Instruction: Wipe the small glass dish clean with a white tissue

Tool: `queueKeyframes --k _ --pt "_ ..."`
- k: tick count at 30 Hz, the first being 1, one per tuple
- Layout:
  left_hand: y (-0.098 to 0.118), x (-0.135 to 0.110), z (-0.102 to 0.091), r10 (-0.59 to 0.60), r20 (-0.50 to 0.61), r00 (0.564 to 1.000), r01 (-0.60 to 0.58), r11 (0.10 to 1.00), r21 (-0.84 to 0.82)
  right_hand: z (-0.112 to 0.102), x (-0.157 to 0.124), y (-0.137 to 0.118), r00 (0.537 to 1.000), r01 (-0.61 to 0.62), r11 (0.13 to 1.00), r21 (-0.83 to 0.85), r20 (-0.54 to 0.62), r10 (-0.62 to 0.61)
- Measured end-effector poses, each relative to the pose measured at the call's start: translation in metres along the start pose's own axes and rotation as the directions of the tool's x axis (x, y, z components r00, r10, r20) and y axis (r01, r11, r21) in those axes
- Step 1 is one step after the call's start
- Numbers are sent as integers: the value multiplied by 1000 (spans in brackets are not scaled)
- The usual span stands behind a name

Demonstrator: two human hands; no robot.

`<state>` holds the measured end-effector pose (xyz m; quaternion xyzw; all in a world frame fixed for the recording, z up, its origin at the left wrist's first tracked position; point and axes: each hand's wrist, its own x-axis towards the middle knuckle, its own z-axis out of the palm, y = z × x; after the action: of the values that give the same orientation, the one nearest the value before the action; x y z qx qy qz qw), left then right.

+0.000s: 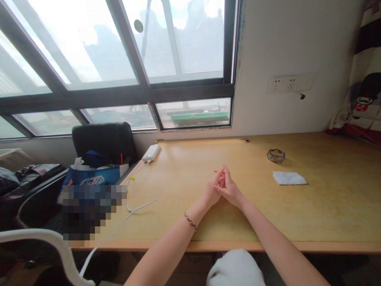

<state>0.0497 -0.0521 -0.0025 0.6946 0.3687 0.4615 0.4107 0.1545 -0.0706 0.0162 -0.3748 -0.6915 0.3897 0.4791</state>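
Observation:
My left hand (pixel 212 191) and my right hand (pixel 232 193) are clasped together over the middle of the wooden table (pixel 178 171). Their fingers are interlaced and closed against each other, with the tips pointing away from me. No object shows between the palms, though the inner fingers are partly hidden. A braided bracelet (pixel 191 221) circles my left wrist. To the right of my hands lies a folded white tissue (pixel 289 178). Behind it sits a dark, openwork ring-shaped thing (pixel 276 155) whose kind I cannot make out. Both are apart from my hands.
A white power bank (pixel 151 153) with a white cable (pixel 141 206) lies along the table's left side. Left of it, a black chair (pixel 104 137) holds a blue bag (pixel 92 178). A window (pixel 190 43) and wall sockets (pixel 284 84) are behind; a patterned curtain (pixel 364 83) hangs right.

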Motion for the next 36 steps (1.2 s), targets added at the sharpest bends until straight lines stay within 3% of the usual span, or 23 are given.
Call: queueKeyframes --k 3,6,13,16,19,22,25,28,30,32,34,36 --pt "4 0 -4 37 -64 997 -34 998 49 1 0 1 996 4 1000 12 -93 -3" --pt "6 -1 -5 9 -118 993 4 994 111 1 -2 -2 991 -13 1000 -18 -131 10" --pt "6 3 -10 76 -181 981 16 890 455 -11 -3 -8 968 -76 907 -413 -248 -32" --pt "4 4 -11 126 -145 981 -30 847 531 -10 -2 -4 950 -120 893 -434 -313 -24" --pt "2 3 -11 195 -34 980 -139 802 582 -12 0 -1 952 -130 882 -453 -305 -16" --pt "0 2 -13 253 58 966 -236 762 603 -35 5 2 974 -68 804 -590 -213 -73" --pt "-1 1 -13 275 106 956 -278 721 635 -84 9 13 972 -95 686 -721 -217 -93" --pt "-2 1 -13 281 142 949 -303 691 656 -140 4 34 920 -296 536 -791 -386 -62" --pt "-2 0 -11 289 166 943 -323 678 660 -164 -4 47 864 -443 469 -764 -504 -6" --pt "-2 0 -10 293 194 936 -346 666 661 -172 -13 55 826 -528 418 -739 -562 48" --pt "-2 -1 -9 305 219 927 -371 654 659 -165 -20 58 785 -600 324 -732 -617 60" --pt "-3 0 -8 321 234 918 -392 640 660 -153 -23 58 700 -709 193 -678 -709 80"
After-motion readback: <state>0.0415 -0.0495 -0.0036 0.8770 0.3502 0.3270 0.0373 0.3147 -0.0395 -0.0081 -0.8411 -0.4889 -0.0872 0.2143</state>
